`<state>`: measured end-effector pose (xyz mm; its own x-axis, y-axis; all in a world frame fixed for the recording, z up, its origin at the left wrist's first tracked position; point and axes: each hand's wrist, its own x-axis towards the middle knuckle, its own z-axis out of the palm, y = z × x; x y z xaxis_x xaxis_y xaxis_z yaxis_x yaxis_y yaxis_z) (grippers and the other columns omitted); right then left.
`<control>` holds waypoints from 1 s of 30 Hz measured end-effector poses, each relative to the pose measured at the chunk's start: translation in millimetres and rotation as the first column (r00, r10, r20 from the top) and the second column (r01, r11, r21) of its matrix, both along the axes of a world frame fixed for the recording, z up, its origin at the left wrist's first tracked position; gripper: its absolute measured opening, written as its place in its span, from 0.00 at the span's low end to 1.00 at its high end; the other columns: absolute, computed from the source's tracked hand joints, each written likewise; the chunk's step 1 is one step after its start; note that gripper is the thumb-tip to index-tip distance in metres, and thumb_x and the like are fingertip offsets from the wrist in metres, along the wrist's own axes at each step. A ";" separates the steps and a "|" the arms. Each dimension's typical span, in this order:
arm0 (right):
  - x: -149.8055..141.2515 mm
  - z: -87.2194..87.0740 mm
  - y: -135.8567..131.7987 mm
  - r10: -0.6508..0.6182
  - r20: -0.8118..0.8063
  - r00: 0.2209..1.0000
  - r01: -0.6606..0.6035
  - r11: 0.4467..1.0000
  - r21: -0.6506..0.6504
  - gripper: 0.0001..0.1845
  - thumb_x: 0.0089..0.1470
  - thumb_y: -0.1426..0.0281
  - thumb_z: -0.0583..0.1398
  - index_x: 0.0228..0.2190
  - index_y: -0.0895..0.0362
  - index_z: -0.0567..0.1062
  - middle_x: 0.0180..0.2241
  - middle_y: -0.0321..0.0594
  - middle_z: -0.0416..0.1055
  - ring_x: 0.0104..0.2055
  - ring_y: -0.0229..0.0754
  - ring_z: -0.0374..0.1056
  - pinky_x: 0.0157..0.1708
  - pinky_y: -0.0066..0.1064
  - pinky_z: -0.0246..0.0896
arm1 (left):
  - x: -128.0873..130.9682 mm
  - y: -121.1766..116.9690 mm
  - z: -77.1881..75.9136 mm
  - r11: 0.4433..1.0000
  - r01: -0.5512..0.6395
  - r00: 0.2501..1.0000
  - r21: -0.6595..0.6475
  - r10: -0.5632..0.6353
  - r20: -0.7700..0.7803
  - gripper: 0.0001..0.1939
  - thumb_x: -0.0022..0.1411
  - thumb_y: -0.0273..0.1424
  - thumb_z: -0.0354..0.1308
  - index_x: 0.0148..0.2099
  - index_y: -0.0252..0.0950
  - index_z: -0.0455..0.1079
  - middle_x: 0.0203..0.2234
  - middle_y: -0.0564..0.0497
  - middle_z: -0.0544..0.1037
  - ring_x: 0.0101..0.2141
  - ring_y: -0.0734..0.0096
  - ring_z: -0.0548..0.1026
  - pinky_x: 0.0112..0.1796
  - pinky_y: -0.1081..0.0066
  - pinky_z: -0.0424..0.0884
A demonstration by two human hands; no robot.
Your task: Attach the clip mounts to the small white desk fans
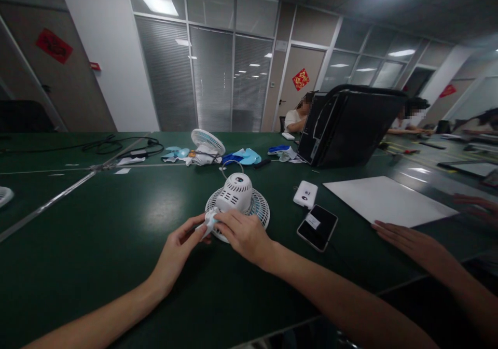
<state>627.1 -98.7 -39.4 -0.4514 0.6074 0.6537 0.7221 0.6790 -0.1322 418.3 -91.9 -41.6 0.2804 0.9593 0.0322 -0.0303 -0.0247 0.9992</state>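
A small white electric fan (238,192) lies face down on the green table in front of me, its motor housing upward and its round grille (261,209) beneath. At the near left edge of the fan is a small white piece (210,221); I cannot tell whether it is joined to the fan. My left hand (185,240) pinches this piece from the left. From the right, my right hand (246,235) has its fingers closed on the same piece, close against the housing. The fingertips partly cover it.
A second white fan (208,144) stands farther back among blue fan blades (249,156). On the right lie a white device (305,194), a phone (318,227) and a white sheet (389,201) under another person's hand (408,242). A large black case (350,126) stands behind.
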 end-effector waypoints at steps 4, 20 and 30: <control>11.2 -2.9 0.0 0.083 0.078 0.993 -0.085 0.996 0.013 0.20 0.68 0.73 0.55 0.60 0.56 0.65 0.46 0.45 0.76 0.43 0.42 0.75 0.38 0.29 0.71 | -1.9 1.7 -1.1 1.000 0.004 1.000 0.001 -0.004 -0.030 0.27 0.63 0.45 0.63 0.59 0.35 0.74 0.48 0.45 0.81 0.42 0.57 0.80 0.50 0.61 0.74; 12.9 8.0 -0.6 -0.018 0.149 0.989 0.001 0.994 0.108 0.13 0.69 0.67 0.55 0.52 0.57 0.72 0.43 0.45 0.75 0.37 0.41 0.73 0.29 0.30 0.67 | -2.3 -0.6 2.1 0.999 0.023 0.998 0.031 -0.021 -0.054 0.27 0.63 0.45 0.63 0.58 0.35 0.74 0.48 0.45 0.81 0.41 0.58 0.80 0.49 0.62 0.74; 17.1 12.7 1.0 0.057 0.230 0.972 -0.088 0.988 0.126 0.18 0.66 0.71 0.57 0.56 0.55 0.69 0.48 0.46 0.74 0.42 0.44 0.74 0.33 0.31 0.70 | -1.4 0.0 1.0 0.999 0.030 0.997 0.040 -0.027 -0.078 0.28 0.62 0.46 0.63 0.58 0.35 0.74 0.47 0.45 0.82 0.41 0.57 0.80 0.49 0.61 0.75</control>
<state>644.2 -97.8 -26.7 -0.6358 0.4811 0.6036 0.6710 0.7310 0.1242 416.9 -91.9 -40.7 0.3109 0.9492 0.0486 0.0459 -0.0660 0.9968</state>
